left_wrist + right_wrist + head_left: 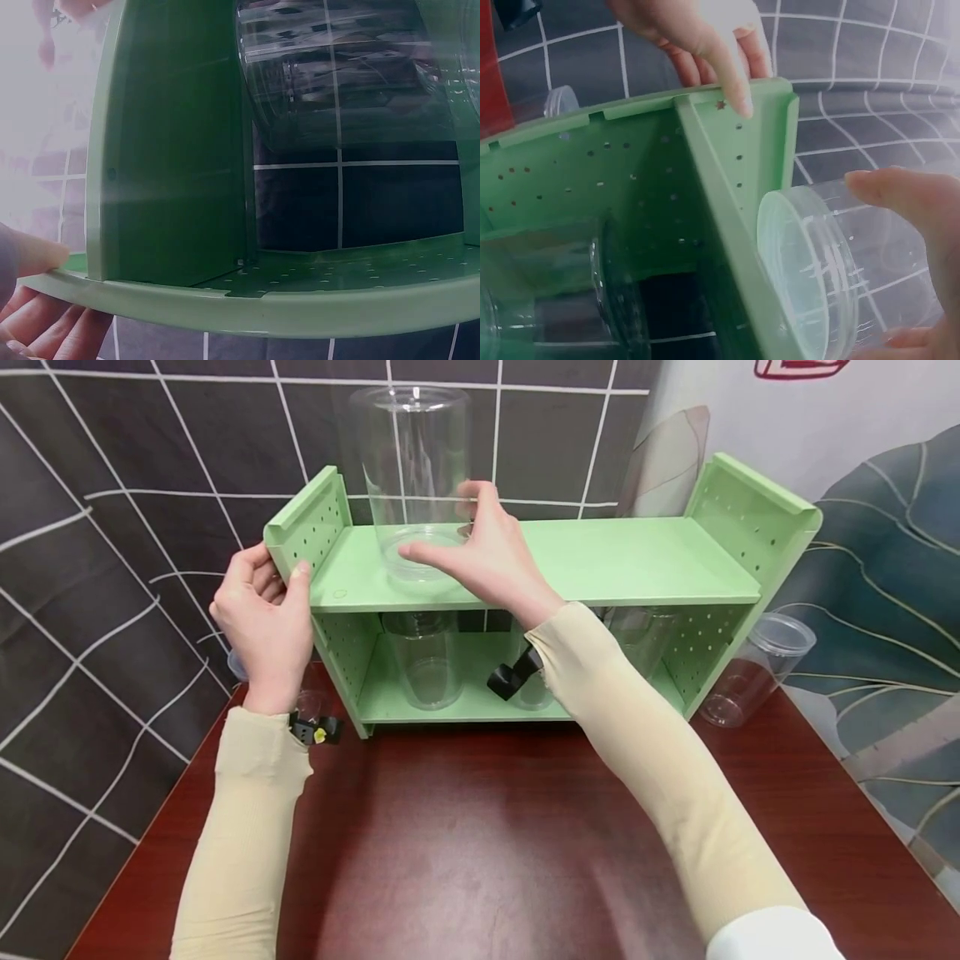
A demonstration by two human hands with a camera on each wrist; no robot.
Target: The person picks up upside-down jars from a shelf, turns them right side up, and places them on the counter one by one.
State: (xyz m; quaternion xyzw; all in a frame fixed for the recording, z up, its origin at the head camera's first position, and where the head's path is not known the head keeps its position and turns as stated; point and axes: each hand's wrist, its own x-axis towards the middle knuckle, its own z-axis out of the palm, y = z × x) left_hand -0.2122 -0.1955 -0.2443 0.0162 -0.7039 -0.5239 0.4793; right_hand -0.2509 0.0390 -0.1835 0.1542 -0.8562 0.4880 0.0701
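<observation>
A tall clear plastic jar [412, 452] stands upright on the upper board at the left of a green metal shelf [622, 560]. My right hand [498, 556] holds it low down, thumb across the front and fingers round its right side. In the right wrist view, the base of this jar [799, 277] sits against the board between thumb and fingers. My left hand [266, 618] grips the front edge of the shelf's left side panel. In the left wrist view the thumb [37, 253] lies on one face of the panel, the fingers on the other.
On the lower board are several clear jars, one at left [429, 672], others partly behind my right arm. Another lidded jar [757, 672] stands on the table right of the shelf. Dark tiled wall [547, 452] rises close behind; the red-brown table [480, 843] extends in front.
</observation>
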